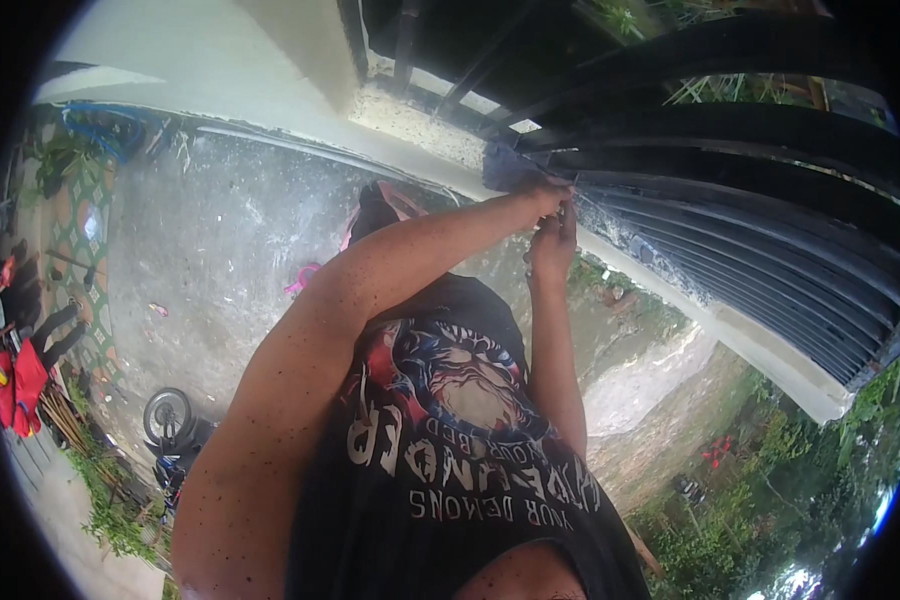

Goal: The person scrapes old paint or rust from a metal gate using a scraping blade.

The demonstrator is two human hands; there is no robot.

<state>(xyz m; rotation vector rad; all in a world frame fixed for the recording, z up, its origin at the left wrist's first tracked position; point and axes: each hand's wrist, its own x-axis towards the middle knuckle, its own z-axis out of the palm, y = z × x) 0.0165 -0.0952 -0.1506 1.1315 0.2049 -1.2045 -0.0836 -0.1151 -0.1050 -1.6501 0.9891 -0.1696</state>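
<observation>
While the black metal grille [730,125] fills the upper right, the grey concrete floor [230,240] spreads across the left. Above the floor stands a pale wall [210,60]. Seen from over the chest, a black printed shirt [390,520] takes up the lower middle, beside the left arm [270,380], which is dotted with dark specks. Green plants [760,500] grow at lower right. A pale sill [750,350] runs along the foot of the grille. At far left are a red cloth [25,385] and a motorbike [167,415]. Against the sill, at one end of the grille, sits a dark bundle [510,168]. The left hand [547,197] is just beside it, its grip narrow; what it holds I cannot tell. The right hand [552,243] is close by, fingers bent, contents unclear. A small pink thing [303,278] lies on the floor.
</observation>
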